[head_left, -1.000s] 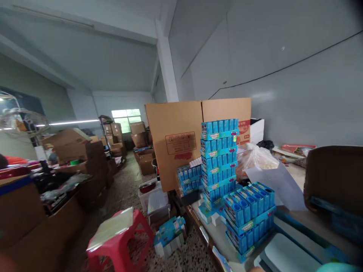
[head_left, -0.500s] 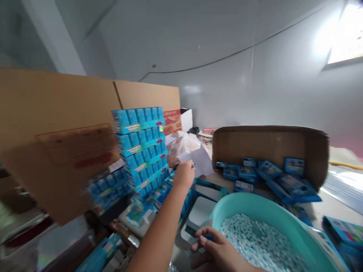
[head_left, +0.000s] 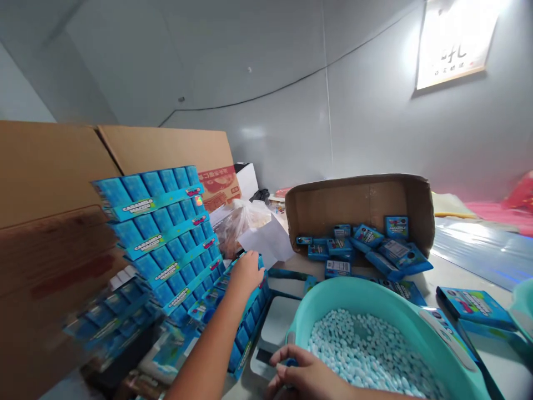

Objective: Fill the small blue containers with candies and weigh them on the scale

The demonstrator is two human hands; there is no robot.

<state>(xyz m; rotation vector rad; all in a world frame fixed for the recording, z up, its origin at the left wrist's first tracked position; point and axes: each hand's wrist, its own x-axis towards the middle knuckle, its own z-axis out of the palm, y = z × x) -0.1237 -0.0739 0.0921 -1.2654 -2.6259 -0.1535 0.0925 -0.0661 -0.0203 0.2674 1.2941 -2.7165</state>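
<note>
My left hand (head_left: pixel 246 273) reaches forward with its fingers curled down onto a blue display tray of small boxes (head_left: pixel 245 316) at the foot of a tall stack of the same trays (head_left: pixel 160 233). Whether it grips anything there is hidden. My right hand (head_left: pixel 306 375) rests at the near rim of a teal basin (head_left: pixel 375 294) full of small pale blue-white candies (head_left: pixel 366 355); its fingers are curled around a small blue item I cannot make out. A white scale (head_left: pixel 272 333) sits beneath the basin.
An open cardboard box (head_left: pixel 362 203) lying on its side holds several flat blue packets. More packets (head_left: pixel 474 303) lie on the table to the right. Large cardboard sheets (head_left: pixel 54 166) stand behind the stack. A plastic bag (head_left: pixel 241 219) and white paper (head_left: pixel 268 241) sit behind my left hand.
The view swung right from the warehouse aisle to the table. My left arm stretched out to the tray of boxes and lowered slightly; my right hand stayed at the basin's rim.
</note>
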